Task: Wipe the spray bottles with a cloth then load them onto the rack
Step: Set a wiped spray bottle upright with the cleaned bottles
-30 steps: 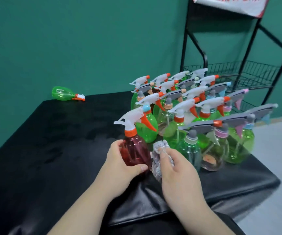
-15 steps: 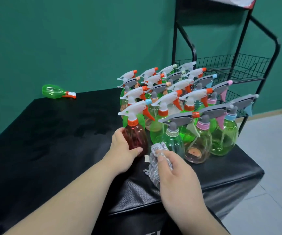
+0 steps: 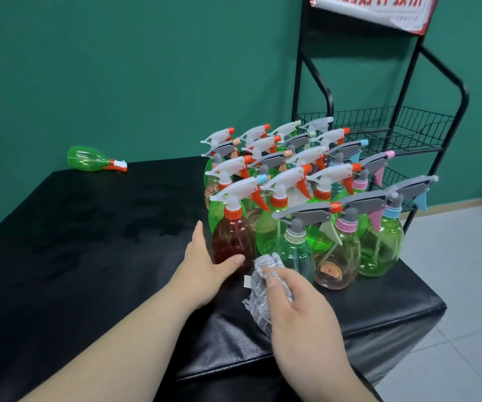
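A: Many upright clear-plastic spray bottles (image 3: pixel 379 250) crowd the black padded table (image 3: pixel 88 256). Is any loaded?
B: None that shows. The black wire rack (image 3: pixel 379 132) stands beyond the cluster, well apart from both hands.
A: And the grip?
B: The left hand (image 3: pixel 205 262) wraps thumb and fingers round the base of the red translucent spray bottle (image 3: pixel 234 242). The right hand (image 3: pixel 300 309), just beside it, clutches the bunched grey patterned cloth (image 3: pixel 260 288); whether the cloth touches the bottle cannot be told.
A: Progress?
B: Judged early: wiping is barely starting, and all loading lies ahead.
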